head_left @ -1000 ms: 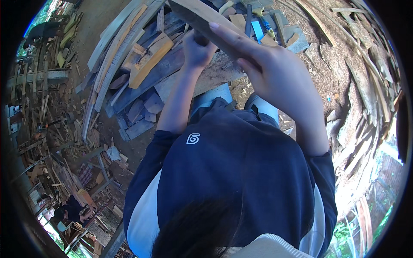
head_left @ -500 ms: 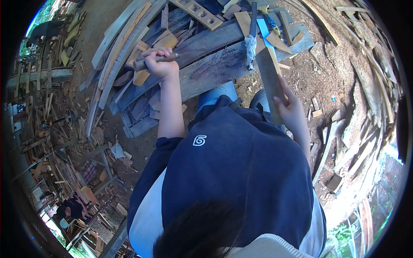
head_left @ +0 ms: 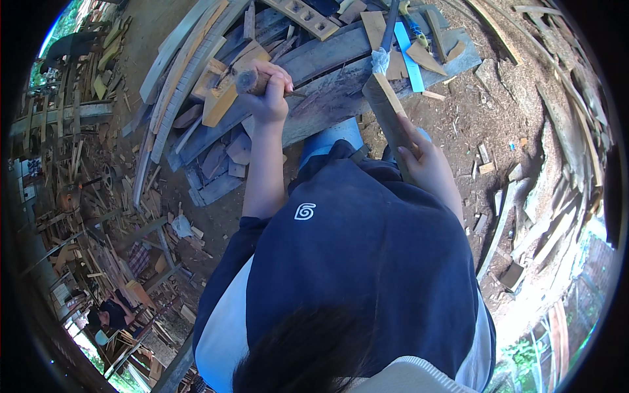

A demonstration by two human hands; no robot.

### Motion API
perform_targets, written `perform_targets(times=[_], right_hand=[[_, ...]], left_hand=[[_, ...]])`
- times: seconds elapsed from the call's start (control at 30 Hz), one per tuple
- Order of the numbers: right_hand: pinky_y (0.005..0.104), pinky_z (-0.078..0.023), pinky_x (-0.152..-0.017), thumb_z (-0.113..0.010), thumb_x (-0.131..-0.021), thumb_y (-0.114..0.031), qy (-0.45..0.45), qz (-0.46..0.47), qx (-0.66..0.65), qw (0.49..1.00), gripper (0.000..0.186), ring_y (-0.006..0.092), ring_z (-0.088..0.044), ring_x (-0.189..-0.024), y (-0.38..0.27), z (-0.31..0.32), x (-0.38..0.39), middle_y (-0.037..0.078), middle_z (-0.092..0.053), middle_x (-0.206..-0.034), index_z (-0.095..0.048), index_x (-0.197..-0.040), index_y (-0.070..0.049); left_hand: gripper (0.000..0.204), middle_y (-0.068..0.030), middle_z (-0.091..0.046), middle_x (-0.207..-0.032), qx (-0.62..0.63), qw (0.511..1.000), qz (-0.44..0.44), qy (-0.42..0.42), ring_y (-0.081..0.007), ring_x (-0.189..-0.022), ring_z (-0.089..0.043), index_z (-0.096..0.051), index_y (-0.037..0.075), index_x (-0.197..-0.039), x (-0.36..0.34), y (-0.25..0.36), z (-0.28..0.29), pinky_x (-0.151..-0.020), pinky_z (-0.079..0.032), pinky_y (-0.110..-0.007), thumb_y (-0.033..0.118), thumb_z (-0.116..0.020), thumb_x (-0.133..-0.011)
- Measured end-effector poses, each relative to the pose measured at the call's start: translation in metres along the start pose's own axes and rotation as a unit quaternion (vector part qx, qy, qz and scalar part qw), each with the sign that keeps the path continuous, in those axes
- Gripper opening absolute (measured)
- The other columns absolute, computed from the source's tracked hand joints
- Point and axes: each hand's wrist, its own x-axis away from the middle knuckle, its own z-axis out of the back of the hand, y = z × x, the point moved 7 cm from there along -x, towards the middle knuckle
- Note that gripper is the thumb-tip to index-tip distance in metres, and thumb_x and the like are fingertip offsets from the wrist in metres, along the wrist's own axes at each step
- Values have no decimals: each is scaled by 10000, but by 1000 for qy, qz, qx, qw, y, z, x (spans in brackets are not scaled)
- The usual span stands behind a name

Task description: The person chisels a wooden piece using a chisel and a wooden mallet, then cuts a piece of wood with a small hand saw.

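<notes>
My left hand [head_left: 268, 105] is closed around a round wooden tool handle [head_left: 250, 83], its end turned left and a thin dark shaft sticking out rightward. Behind it lies a yellowish wood block [head_left: 221, 108]. My right hand [head_left: 424, 157] grips a long narrow board [head_left: 386, 114], held upright along its length on my right, its far end near a dark bar with a pale wrapping [head_left: 380, 62]. A blue strip [head_left: 409, 59] and a yellow-handled tool [head_left: 417, 33] lie beyond, among wood offcuts on weathered planks [head_left: 327, 105].
Curved planks [head_left: 164, 98] are stacked at left; more strips and bark [head_left: 563, 131] lie at right on dirt ground with chips. A piece with square holes [head_left: 304, 16] is at the top. Scrap piles fill the far left, where a person [head_left: 114, 314] is at work.
The board has come down from across the top to my right side in my right hand. My left hand moved left, then slightly right, with the tool handle now turned end-up.
</notes>
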Motion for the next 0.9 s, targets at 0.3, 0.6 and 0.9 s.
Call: perform_targets(times=[0.3,0.6,0.9], right_hand=[[467,-537,-793,-619,-904,-147,2,-7,5,1000,621,409,-686,-912,2,-1,-3,253,-699,-937,-431,-1470,-320],[309,-549,-804,-694,-872,-8,173,459,-56,870,623,175,-712,-916,-147,71,-6,133,-714,-1123,-469,-1450,-68],[351,-527,-541,-650,-853,-117,34,340,232,911,428,233,-677,-644,-212,38,-24,49,-683,-748,-658,-1263,-239]], left_hand=[[91,-79,-552,-610,-16,1000,3,-23,-111,-489,-511,-512,25,-733,-3,-5,-9,-474,-431,-250,-45,-511,-792],[108,-42,-561,-607,-25,997,61,-47,-99,-487,-519,-530,37,-727,-11,-19,-16,-479,-429,-240,-41,-538,-802],[44,-19,-609,-648,-23,999,27,-4,-80,-522,-558,-595,42,-814,-14,-11,-28,-488,-445,-230,43,-637,-828]])
